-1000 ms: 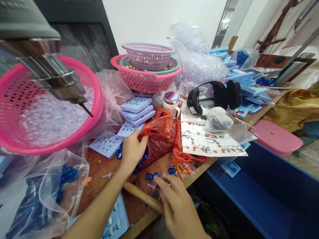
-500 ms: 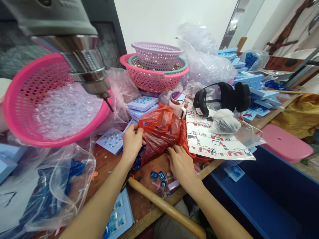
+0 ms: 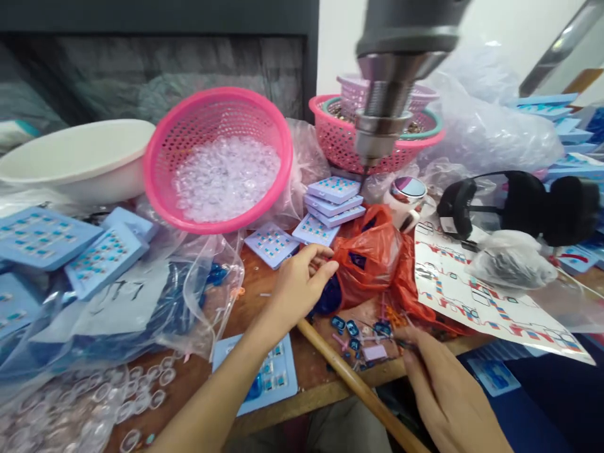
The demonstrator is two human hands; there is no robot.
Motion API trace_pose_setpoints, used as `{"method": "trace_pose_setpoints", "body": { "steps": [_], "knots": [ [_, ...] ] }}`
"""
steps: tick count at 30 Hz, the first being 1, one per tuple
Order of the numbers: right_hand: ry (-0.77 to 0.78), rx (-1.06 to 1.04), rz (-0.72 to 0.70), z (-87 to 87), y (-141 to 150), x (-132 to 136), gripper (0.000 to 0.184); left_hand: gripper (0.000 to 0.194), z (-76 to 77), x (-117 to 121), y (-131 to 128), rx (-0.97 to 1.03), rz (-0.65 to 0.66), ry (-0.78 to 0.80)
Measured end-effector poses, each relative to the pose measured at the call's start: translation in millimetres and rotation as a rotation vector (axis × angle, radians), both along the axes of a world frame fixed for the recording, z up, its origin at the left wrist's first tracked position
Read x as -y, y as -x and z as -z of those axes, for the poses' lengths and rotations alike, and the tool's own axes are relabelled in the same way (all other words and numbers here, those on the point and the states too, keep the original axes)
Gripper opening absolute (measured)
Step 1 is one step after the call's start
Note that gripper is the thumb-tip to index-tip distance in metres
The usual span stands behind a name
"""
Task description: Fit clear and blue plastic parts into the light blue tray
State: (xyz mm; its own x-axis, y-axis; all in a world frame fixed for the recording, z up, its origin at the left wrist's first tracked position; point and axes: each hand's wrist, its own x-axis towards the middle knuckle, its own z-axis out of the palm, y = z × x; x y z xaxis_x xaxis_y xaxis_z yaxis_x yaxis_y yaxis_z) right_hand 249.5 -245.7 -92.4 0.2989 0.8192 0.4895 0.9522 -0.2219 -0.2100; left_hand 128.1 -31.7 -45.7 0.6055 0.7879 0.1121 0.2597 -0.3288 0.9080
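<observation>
My left hand (image 3: 302,283) is at the left side of a red plastic bag (image 3: 372,251), its fingers loosely curled and the thumb apart from them, with nothing visible in between. The bag is crumpled, and something dark blue (image 3: 329,299) shows at its lower left. At the table's front edge, my right hand (image 3: 438,377) is closed, with a thin, dark tool, blurred and perhaps tweezers, at its fingertips. Beside those fingertips lie small blue plastic pieces (image 3: 352,328), orange pieces (image 3: 395,316) and a pale purple block (image 3: 374,352).
A wooden rod (image 3: 353,377) slants over the table edge. Overhead hangs a drill chuck (image 3: 377,135) with a thin bit. A pink basket (image 3: 217,225) holds clear pieces. Around are light-blue panels (image 3: 271,244), a white mug (image 3: 404,207), a printed sheet (image 3: 448,286) and a black headset (image 3: 519,198).
The view has turned left. My left hand has let go of the red bag's top. My right hand has moved from the bag toward the table's front edge, with a thin tool now at its fingertips.
</observation>
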Motion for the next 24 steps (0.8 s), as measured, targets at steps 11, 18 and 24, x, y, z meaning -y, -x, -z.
{"method": "trace_pose_setpoints", "body": {
  "steps": [11,18,24],
  "knots": [
    [0.106,-0.28,-0.35,24.3,57,-30,0.01,0.07,64.6,57,175,-0.506,-0.113,-0.513],
    [0.209,-0.355,-0.315,33.8,68,-41,0.01,0.107,88.4,70,179,-0.69,0.001,-0.559],
    [0.29,-0.169,-0.451,22.7,58,-54,0.011,0.109,91.5,72,178,-0.662,0.033,-0.515]
  ]
}}
